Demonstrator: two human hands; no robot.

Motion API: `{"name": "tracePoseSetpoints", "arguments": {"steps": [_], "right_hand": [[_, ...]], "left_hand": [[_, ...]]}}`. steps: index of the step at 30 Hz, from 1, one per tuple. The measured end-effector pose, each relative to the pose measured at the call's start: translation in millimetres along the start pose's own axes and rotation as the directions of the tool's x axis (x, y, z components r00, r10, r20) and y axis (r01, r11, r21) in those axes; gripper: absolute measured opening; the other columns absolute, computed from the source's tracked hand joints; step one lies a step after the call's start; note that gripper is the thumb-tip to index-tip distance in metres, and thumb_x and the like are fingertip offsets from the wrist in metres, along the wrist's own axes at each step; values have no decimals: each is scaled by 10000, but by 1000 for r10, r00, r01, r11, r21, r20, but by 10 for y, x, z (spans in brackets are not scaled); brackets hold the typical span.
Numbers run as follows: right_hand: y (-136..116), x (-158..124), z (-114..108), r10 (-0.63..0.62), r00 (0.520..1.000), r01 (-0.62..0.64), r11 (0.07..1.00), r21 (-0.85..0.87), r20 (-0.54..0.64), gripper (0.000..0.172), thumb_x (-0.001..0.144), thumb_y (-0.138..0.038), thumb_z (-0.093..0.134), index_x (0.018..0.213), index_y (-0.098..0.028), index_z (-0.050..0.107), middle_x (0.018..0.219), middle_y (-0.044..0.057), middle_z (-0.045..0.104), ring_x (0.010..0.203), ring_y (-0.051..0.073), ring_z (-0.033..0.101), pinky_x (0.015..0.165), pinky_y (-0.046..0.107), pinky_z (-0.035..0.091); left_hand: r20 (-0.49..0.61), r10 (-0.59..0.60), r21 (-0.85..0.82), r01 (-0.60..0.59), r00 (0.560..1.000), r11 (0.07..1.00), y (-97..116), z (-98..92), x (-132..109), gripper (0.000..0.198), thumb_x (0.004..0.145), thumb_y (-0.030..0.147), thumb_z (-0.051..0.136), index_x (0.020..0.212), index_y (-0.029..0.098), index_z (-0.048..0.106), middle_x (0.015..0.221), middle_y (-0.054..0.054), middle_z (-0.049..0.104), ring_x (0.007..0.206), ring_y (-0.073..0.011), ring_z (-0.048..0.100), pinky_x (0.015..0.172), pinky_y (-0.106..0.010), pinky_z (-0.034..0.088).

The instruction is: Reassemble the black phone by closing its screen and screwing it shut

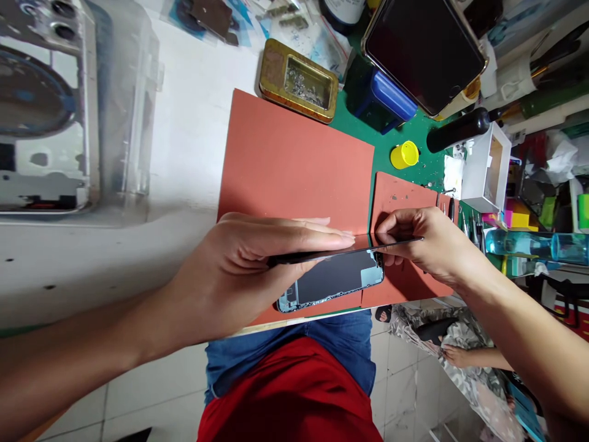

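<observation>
My left hand [262,252] grips one end of a thin dark phone screen panel [363,244], its fingers flat along the upper face and the thumb beneath. The panel is seen almost edge-on, its glossy side reflecting the mat. At the other end, my right hand [421,239] pinches the panel between thumb and fingers. Partly covered by the panel and the left thumb, a dark phone part [338,279] with light blue corner patches and a ragged rim lies on the orange mat [299,159]. Whether the panel touches this part, I cannot tell.
A gold tin [271,67] of small metal pieces stands beyond the mat. A yellow cap [405,155], a blue box [386,101] and a propped phone [423,49] are at back right. Left is a clear plastic case [138,123]. Another person's hand [455,355] shows lower right.
</observation>
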State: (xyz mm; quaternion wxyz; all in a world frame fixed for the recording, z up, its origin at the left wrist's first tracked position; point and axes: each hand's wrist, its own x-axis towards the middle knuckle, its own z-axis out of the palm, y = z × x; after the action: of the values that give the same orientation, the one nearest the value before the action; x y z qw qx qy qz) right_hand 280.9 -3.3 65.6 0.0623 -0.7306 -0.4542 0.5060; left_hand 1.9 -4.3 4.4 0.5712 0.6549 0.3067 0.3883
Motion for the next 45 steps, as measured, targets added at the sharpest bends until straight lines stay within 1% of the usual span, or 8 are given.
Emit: {"name": "tracePoseSetpoints", "arguments": {"steps": [4,13,18,25,30,34,40,45], "right_hand": [[25,-8,6,7,1000,-7,1000,28,4,333,700,-374,944,661,-240,641,648,-12,611,587,160,660,600,355,554],[88,-38,65,24,999,-22,997,68,-32,407,691,-503,984,739,-248,671,687,1,676,618,176,679,625,374,549],[81,-30,68,32,999,-31,994,104,-9,403,693,-481,967,720,-253,636,681,-6,645,614,166,656,625,371,553],[80,-28,64,23,1000,-21,995,100,-18,311,711,-381,928,715,-247,648,681,-19,636,605,158,659,607,353,525],[82,-28,72,26,999,-23,996,89,-27,365,700,-410,948,710,-250,620,694,-15,623,609,161,657,607,357,538],[95,-32,84,34,999,-30,994,102,-39,397,693,-445,960,715,-252,615,697,-14,622,614,164,662,618,367,544],[112,-39,93,9,999,-4,991,133,-42,360,690,-393,947,696,-248,617,678,-21,625,612,157,647,620,361,525],[122,-5,102,9,997,-4,997,73,-70,281,713,-380,908,718,-243,663,681,-10,649,632,158,608,625,362,482]], "left_hand": [[9,-5,-10,5,1000,1000,-6,-11,-4,588,1018,72,737,1324,570,810,1357,174,797,1270,-204,811,1153,-303,653],[0,-38,-38,38,999,999,45,4,23,506,1006,92,762,1289,503,847,1293,160,836,1219,-218,840,1144,-327,667],[2,-53,-23,53,999,998,37,1,16,489,1005,101,762,1288,490,852,1282,149,847,1203,-229,850,1139,-360,677],[5,-56,-30,56,998,998,13,6,3,515,1005,93,760,1297,508,844,1306,171,836,1235,-205,835,1160,-318,655],[7,-64,-27,64,998,998,34,-3,0,484,1016,107,758,1296,492,849,1294,154,842,1230,-231,839,1161,-364,668],[14,-55,-28,55,998,998,34,0,6,504,1008,87,754,1301,487,846,1294,154,842,1237,-222,835,1152,-347,669],[5,-60,-36,60,998,998,11,0,2,496,1004,92,761,1287,489,850,1286,157,845,1250,-218,828,1150,-332,666],[27,-42,-43,43,999,998,6,-10,6,541,1005,79,759,1316,516,828,1320,172,829,1282,-195,810,1194,-314,627]]}}
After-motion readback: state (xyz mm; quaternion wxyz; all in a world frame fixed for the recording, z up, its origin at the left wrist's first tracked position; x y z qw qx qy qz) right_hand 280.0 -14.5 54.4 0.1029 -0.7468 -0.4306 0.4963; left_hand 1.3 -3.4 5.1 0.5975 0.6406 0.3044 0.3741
